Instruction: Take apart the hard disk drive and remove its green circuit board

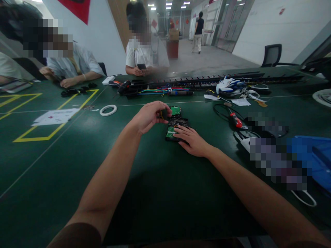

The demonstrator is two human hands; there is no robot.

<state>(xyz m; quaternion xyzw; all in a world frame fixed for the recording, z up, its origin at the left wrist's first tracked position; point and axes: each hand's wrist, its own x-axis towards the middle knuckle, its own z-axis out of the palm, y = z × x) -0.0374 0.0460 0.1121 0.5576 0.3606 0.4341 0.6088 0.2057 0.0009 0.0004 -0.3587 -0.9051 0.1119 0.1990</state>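
My left hand (154, 113) is curled with its fingers drawn together beside the hard drives; a small dark and yellowish bit shows between them, too small to name. Lying flat, with fingers stretched out, my right hand (192, 140) rests over the right part of the nearest hard drive (170, 131), whose green circuit board faces up. Just behind it is a dark, black-cased part (181, 122). Farther back, another hard drive (176, 110) shows its green board, partly covered by my left fingertips.
A white tape roll (108, 110) and paper (55, 117) lie left on the green table (85, 172). Cables (157, 91), a drill (124, 88) and gloves (229, 85) line the back. A red screwdriver (236, 120) and blue tray (315, 151) are right. Two people (147, 57) (80, 62) sit opposite.
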